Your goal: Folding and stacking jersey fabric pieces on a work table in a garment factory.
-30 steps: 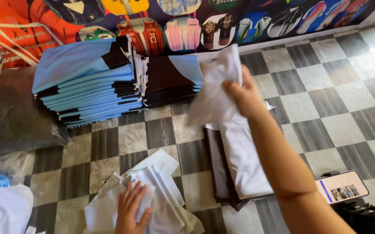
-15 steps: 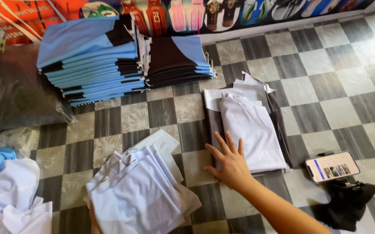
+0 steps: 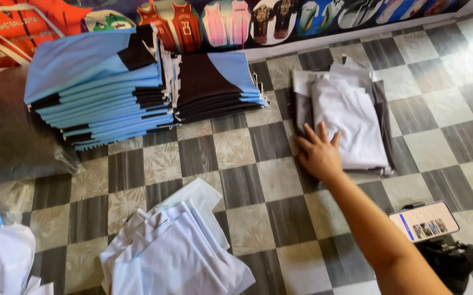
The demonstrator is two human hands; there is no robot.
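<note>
My right hand (image 3: 319, 153) lies flat on the checkered floor with its fingers spread, and the fingertips touch the lower left edge of a pile of folded white garment pieces (image 3: 351, 117). That pile rests on dark grey pieces (image 3: 381, 98). The hand holds nothing. My forearm reaches in from the lower right. A loose heap of white fabric pieces (image 3: 176, 246) lies at the bottom centre, apart from the hand. My left hand is out of view.
Two stacks of folded light-blue and black garments (image 3: 100, 82) (image 3: 217, 82) stand by the wall. A grey plastic bag (image 3: 7, 131) lies at left. White and blue cloth (image 3: 1, 257) sits at lower left. A phone (image 3: 424, 221) rests on a black bag (image 3: 449, 259).
My right hand held a white piece up a second ago, then came down empty and slid up to the pile's left edge. My left hand left the loose white heap and went out of view.
</note>
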